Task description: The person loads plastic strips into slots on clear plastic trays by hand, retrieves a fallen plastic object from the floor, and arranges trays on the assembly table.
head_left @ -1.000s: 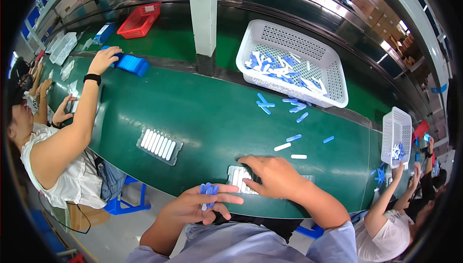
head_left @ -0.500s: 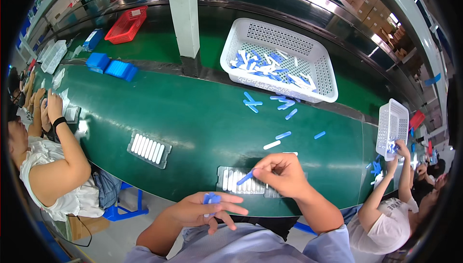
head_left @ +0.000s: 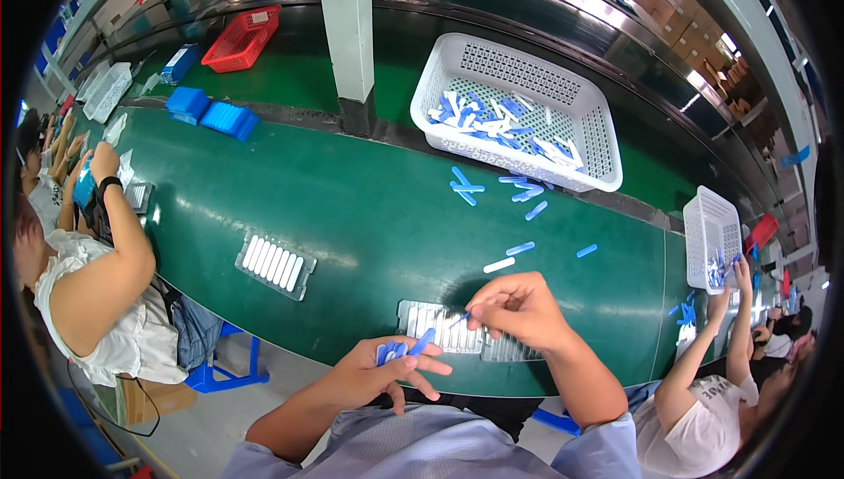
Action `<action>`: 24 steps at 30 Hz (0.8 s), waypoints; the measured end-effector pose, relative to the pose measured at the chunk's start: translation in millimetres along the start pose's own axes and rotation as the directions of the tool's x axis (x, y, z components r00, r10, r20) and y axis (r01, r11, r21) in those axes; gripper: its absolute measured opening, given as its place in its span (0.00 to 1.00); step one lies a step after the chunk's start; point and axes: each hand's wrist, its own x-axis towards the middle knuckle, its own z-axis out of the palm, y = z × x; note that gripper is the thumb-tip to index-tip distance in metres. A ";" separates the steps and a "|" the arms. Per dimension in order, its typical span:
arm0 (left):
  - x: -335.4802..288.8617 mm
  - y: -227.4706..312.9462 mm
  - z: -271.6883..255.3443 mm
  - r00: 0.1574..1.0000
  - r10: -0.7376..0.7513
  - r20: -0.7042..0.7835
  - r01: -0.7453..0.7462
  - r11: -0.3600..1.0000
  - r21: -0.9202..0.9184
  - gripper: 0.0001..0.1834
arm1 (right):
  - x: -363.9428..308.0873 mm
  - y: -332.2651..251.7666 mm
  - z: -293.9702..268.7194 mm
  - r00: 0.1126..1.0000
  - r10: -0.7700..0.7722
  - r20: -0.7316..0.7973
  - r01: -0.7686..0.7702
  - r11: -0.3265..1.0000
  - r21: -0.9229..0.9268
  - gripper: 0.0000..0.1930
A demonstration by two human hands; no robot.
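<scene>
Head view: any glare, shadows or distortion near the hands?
Head view: pale sheen on the table near the left tray; head view: soft shadow on the table beside the right hand; head view: fisheye bows the table's near edge, corners black; head view: blue strip in that hand too small to judge sharpness.

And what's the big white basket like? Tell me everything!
The basket looks like plastic: rectangular, rounded corners, open top, a rim, and walls full of little holes. It sits upright by the far edge of the green table. Blue and white sticks lie jumbled inside. Nobody's touching it.
</scene>
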 end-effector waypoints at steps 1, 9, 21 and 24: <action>-0.9 0.4 -0.6 1.000 0.000 -0.001 0.000 1.000 0.001 0.24 | 2.1 -0.9 -0.8 0.997 0.027 0.076 -0.022 0.998 -0.060 0.03; -2.4 -2.9 -8.6 0.998 0.000 0.069 0.001 1.000 -0.012 0.26 | 14.9 -2.0 22.1 0.949 -0.189 0.252 0.311 0.431 -0.847 0.23; 1.1 -6.2 -14.3 0.994 0.004 0.109 0.000 0.999 -0.034 0.26 | -4.8 2.1 33.4 0.935 -0.340 0.100 0.312 0.654 -0.689 0.13; 3.5 -4.1 -6.5 0.995 -0.018 0.103 0.020 1.000 -0.020 0.25 | -11.6 -2.9 39.0 0.968 -0.227 0.105 0.247 0.809 -0.534 0.08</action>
